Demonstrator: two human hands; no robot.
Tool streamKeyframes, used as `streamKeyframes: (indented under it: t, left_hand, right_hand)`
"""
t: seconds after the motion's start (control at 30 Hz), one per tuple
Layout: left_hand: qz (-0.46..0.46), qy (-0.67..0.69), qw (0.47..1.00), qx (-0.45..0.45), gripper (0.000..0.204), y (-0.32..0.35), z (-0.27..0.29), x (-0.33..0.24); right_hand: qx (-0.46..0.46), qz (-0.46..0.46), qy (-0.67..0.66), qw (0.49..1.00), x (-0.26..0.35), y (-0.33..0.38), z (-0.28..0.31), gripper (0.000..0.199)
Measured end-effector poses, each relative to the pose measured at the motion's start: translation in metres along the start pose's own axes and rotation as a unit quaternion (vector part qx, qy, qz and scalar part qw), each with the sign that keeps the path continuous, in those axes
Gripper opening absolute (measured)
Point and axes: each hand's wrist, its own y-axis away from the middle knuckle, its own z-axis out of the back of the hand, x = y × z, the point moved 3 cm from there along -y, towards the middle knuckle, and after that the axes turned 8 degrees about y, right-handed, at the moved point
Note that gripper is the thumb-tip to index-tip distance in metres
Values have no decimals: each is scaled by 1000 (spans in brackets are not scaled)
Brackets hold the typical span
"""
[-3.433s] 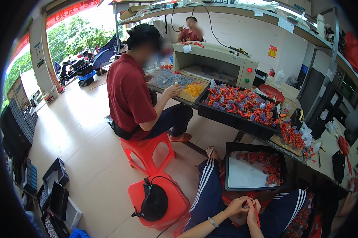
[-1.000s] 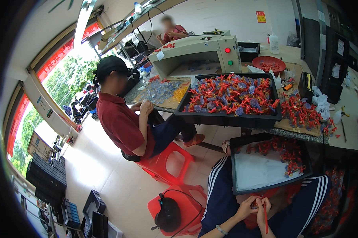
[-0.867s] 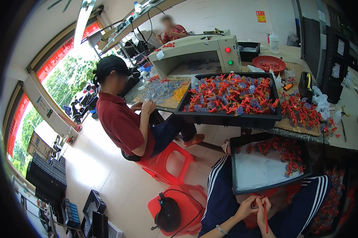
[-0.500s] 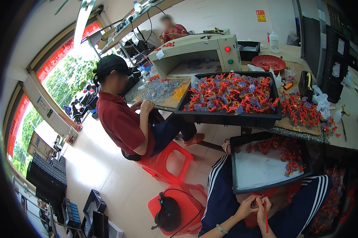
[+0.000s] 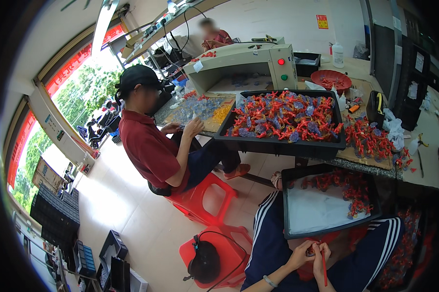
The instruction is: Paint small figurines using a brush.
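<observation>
Low in front of me, above my lap, my left hand (image 5: 299, 256) is closed round a small reddish figure (image 5: 310, 251), mostly covered by the fingers. Right beside it, my right hand (image 5: 320, 254) grips a thin red stick, like a pen or brush handle (image 5: 325, 273); its upper tip is too small to make out. The two hands almost touch. Just beyond them a black tray (image 5: 288, 214) lined with white rests at my knees. Red figures with purple-blue parts (image 5: 358, 192) lie along its far and right sides.
A big black bin (image 5: 278, 145) heaped with similar figures stands on the bench. More figures (image 5: 370, 138) lie to its right, near a red bowl (image 5: 330, 79). A beige machine (image 5: 244, 61) stands behind. To the left, a co-worker (image 5: 149, 141) sits near a red stool (image 5: 224, 253) holding a black bag.
The co-worker's hand has risen slightly toward the bench. My hands stay together at nearly the same place, still holding the figure and the red stick. The whole view has shifted slightly.
</observation>
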Motion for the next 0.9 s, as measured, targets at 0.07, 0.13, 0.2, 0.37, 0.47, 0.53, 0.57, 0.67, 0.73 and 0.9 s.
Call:
streamKeyframes:
  t: [0.07, 0.13, 0.2, 0.37, 0.47, 0.53, 0.57, 0.67, 0.73, 0.9]
  left_hand:
    - [-7, 2, 1000, -3, 48, 0, 0, 1]
    - [-6, -4, 1000, -4, 48, 0, 0, 2]
    - [-5, -2, 1000, -2, 48, 1, 0, 2]
    - [0, 5, 1000, 0, 49, 1, 1, 0]
    - [-4, 3, 1000, -1, 49, 1, 1, -1]
    - [-1, 5, 1000, 1, 49, 2, 1, 0]
    - [-1, 5, 1000, 0, 49, 1, 1, 0]
    - [-1, 8, 1000, 2, 49, 1, 1, 2]
    - [-3, 3, 1000, 2, 49, 1, 2, 0]
    - [5, 0, 1000, 3, 49, 1, 2, -2]
  right_hand:
    - [2, 4, 4, 1000, 2, 1, -2, 32]
    - [-7, -2, -4, 1000, 9, 2, -6, 37]
    - [-8, 4, 2, 1000, 2, 1, -4, 37]
    - [-10, 7, 14, 1000, -1, 1, -2, 37]
    - [-10, 14, 14, 1000, -2, 0, -2, 37]
    - [-11, 12, 17, 1000, -2, 1, -2, 37]
    - [-11, 12, 17, 1000, -2, 1, -2, 37]
    - [-8, 13, 15, 1000, 2, 1, -3, 37]
    - [-6, 2, 15, 1000, 6, 2, -5, 37]
    - [-9, 5, 16, 1000, 2, 0, -4, 37]
